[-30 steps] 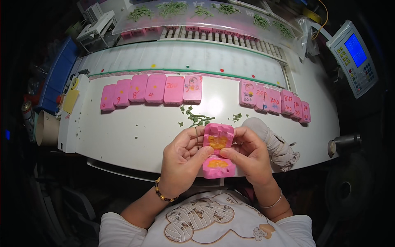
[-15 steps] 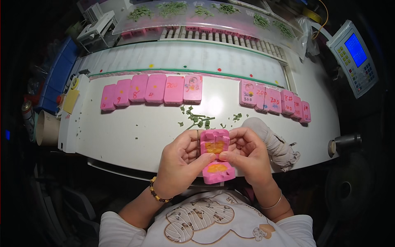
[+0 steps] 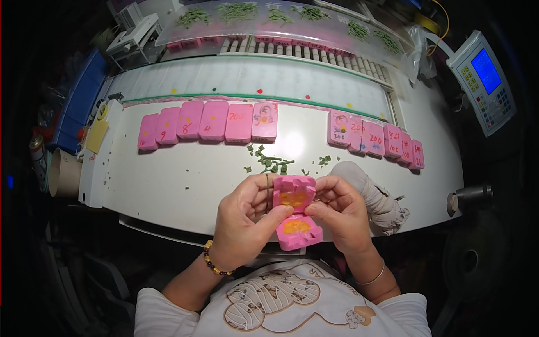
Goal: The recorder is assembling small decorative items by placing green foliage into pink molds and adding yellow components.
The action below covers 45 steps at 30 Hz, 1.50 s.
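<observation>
Both my hands hold a pink two-part mould (image 3: pixel 303 240) in front of my body, near the table's front edge. It is spread apart, one half above the other, with yellow-orange patches on the inner faces. My left hand (image 3: pixel 240 219) grips its left side, the thumb pressing near the join between the halves. On the other side, my right hand (image 3: pixel 343 216) pinches it with the thumb at the same join and bent fingers behind. Just beyond the mould lie small green pieces (image 3: pixel 270 163), loose on the white table. A rolled greyish cloth (image 3: pixel 368 188) rests beside my right hand.
Pink blocks stand in a left row (image 3: pixel 213 121) and a right row (image 3: pixel 375 137). Behind them runs a white belt (image 3: pixel 236 76) with coloured dots, then rollers (image 3: pixel 314 53). A control panel (image 3: pixel 483 78) is at right, a blue bin (image 3: pixel 78 98) at left.
The mould has tilted slightly, and more of the lower half's inner face shows. The belt's coloured dots have shifted left. Both hands keep their grip almost in place.
</observation>
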{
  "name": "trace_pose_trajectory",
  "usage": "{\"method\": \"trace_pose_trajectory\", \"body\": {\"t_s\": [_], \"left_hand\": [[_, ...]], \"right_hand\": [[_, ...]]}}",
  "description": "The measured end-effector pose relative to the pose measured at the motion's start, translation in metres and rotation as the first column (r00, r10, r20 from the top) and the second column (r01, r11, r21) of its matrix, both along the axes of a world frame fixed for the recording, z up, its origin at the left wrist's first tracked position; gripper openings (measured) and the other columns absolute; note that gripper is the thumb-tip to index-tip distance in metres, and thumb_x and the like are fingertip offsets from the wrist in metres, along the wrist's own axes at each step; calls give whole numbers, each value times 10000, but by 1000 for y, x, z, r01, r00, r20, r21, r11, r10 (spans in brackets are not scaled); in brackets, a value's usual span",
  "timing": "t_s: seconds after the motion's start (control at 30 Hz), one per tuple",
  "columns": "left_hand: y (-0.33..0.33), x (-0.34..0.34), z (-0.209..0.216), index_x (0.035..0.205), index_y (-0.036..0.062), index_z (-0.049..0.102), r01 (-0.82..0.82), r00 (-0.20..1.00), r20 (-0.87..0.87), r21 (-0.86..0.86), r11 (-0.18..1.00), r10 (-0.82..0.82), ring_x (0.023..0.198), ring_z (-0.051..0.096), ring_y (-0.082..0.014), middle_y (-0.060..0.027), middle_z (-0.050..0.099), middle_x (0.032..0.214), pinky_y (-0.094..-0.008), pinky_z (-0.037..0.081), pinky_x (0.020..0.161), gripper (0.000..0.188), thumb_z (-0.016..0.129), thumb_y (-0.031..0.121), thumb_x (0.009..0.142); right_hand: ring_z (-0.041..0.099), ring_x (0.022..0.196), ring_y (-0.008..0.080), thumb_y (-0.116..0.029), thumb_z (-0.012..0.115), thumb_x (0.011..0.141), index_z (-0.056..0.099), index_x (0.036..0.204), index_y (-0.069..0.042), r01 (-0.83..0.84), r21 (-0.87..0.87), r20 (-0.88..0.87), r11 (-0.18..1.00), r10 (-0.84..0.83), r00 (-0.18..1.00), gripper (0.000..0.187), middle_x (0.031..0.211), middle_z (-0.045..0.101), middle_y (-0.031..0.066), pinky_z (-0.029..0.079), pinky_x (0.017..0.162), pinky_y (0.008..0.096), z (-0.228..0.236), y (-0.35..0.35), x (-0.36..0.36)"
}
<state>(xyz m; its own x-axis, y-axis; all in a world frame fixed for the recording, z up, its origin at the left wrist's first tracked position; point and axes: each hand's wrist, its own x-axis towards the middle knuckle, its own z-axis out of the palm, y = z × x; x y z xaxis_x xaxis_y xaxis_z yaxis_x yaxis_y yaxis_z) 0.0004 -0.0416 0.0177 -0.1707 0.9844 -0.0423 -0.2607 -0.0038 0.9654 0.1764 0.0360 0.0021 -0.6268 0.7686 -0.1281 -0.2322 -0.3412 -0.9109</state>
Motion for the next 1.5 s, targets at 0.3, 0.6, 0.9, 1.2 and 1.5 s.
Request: {"method": "trace_pose_trajectory", "body": {"t_s": [0.3,0.6,0.9,1.2,1.5], "left_hand": [[3,0,2,1145,-81,511,30,1000,3,-60,998,-30,950,637,-120,-126,643,1048,-225,527,831,309,635,-38,866],[0,0,-1,1170,-91,511,2,1000,-26,-23,1000,-3,961,636,-121,-133,644,1065,-229,523,840,286,588,-34,900],[3,-3,-1,1166,-99,519,83,997,-3,-59,995,-83,962,630,-116,-134,650,1058,-230,518,850,271,577,-37,910],[1,-5,-11,1179,-70,539,-14,1000,25,-94,995,17,847,619,-73,-81,668,972,-230,522,751,275,499,133,998],[-2,6,-10,1108,-56,534,-55,855,-491,230,972,165,842,670,-166,-130,676,941,-303,542,719,266,613,130,936]], "right_hand": [[612,958,135,63,631,856,525,1133,44,-15,62,47,998,12,999,298,1039,598,104,530,864,255,3,-1,-5],[608,951,119,51,656,844,545,1106,34,2,114,69,993,-10,998,285,1034,607,84,524,840,242,1,0,-4],[605,938,104,42,668,833,563,1107,18,-1,164,80,986,-12,997,294,1029,617,67,515,831,239,3,6,-2],[577,949,85,-1,635,884,564,1137,18,-3,-219,-69,976,-13,998,263,1049,620,65,485,779,226,15,7,-9],[532,817,50,-12,744,786,628,1003,-38,32,316,118,948,-73,990,247,942,614,9,405,644,183,6,2,-6]]}}
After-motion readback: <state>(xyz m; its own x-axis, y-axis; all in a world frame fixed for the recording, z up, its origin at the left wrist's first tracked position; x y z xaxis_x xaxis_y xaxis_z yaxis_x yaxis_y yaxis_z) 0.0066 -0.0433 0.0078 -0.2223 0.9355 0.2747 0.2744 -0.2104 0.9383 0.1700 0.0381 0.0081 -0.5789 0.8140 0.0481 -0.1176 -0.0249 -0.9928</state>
